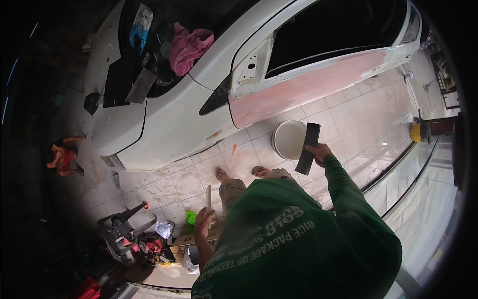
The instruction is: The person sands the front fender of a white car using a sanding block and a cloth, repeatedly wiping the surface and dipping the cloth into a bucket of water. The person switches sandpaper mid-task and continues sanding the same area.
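My right hand (318, 152) is closed on a long dark strip (307, 148), held up beside the rim of a white bucket (276, 139) standing on the tiles. At the lower middle, my left hand (204, 220) grips a narrow pale bar (208, 199), held upright. Ahead of me is a white car (169, 124) whose side panel (303, 92) carries a matte pink patch. A pink cloth (188, 47), dark sheets (118, 82) and a blue-and-white packet (140, 27) lie at the base of its windshield.
A crouched figure (64, 154) is at the far left. Tools and bags (149, 245), a black stand (117, 224) and a green item (190, 217) are at the lower left. A small orange object (234, 148) lies on the tiles (348, 114). A glass-panelled edge (408, 184) runs along the right.
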`<state>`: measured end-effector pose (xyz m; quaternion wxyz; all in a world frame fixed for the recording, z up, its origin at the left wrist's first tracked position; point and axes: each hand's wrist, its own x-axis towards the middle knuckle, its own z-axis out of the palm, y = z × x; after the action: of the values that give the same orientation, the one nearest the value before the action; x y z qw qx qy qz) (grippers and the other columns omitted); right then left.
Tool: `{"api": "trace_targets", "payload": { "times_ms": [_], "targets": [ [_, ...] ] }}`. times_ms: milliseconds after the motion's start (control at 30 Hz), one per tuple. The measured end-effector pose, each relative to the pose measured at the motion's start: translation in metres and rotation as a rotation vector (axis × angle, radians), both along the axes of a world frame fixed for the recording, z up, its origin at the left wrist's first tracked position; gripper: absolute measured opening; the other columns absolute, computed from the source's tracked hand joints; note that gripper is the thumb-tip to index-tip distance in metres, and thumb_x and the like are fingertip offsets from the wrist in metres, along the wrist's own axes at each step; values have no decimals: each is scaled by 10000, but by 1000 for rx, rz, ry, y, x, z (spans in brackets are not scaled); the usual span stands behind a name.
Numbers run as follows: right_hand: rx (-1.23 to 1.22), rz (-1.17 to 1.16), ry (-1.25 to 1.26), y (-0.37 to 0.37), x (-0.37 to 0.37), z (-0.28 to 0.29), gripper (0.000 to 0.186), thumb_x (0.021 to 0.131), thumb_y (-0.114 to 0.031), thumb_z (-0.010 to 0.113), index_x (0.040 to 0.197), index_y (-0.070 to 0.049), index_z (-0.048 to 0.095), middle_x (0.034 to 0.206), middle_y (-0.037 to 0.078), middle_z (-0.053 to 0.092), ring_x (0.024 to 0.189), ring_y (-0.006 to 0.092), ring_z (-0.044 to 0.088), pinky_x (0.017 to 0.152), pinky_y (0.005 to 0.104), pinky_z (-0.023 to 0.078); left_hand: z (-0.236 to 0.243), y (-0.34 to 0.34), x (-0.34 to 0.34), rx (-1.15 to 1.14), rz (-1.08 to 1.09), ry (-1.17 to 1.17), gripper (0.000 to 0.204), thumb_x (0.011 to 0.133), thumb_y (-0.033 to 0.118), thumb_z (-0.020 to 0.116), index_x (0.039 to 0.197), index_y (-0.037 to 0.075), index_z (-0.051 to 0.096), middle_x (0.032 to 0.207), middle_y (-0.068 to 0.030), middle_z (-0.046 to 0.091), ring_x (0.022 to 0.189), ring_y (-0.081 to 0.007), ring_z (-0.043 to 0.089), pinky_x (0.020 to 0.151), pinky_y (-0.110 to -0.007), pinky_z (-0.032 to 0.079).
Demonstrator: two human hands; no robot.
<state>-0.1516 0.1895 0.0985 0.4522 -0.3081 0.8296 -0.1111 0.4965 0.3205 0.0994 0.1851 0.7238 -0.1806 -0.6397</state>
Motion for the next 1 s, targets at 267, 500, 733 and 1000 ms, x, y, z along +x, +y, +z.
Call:
{"api": "trace_targets", "payload": {
  "times_ms": [267, 500, 733, 1000],
  "targets": [
    [-425, -780, -316, 81, 170, 79, 434, 968, -478, 829, 967, -51, 750, 642, -9, 633, 409, 89, 496, 387, 302, 357, 65, -272, -18, -219, -837, 419, 623, 944, 370, 768, 1455, 56, 599, 1374, -54, 647, 1192, -197, 660, 961, -363, 551],
    [-583, -757, -507, 119, 318, 97, 522, 1002, -471, 794, 1223, 0, 768, 921, 24, 758, 574, 47, 554, 493, 254, 428, 95, -302, -71, -57, -1062, 926, 833, 915, 476, 775, 1551, 4, 516, 1445, -143, 620, 1183, -221, 676, 944, -380, 574],
    [-725, -517, -698, 101, 368, 118, 560, 1027, -464, 764, 1338, -1, 723, 1126, 99, 791, 989, 143, 710, 871, 347, 585, 115, -258, -120, -78, -899, 1118, 975, 862, 508, 748, 1605, -30, 419, 1451, -224, 615, 1209, -316, 664, 994, -463, 560],
    [-530, -562, -585, 118, 400, 102, 555, 1016, -474, 778, 1237, 30, 709, 1017, 88, 779, 958, 136, 713, 847, 318, 581, 140, -220, -101, 48, -900, 1086, 976, 863, 502, 721, 1606, -49, 408, 1364, -242, 659, 1171, -349, 684, 1007, -467, 572]
  ]
}}
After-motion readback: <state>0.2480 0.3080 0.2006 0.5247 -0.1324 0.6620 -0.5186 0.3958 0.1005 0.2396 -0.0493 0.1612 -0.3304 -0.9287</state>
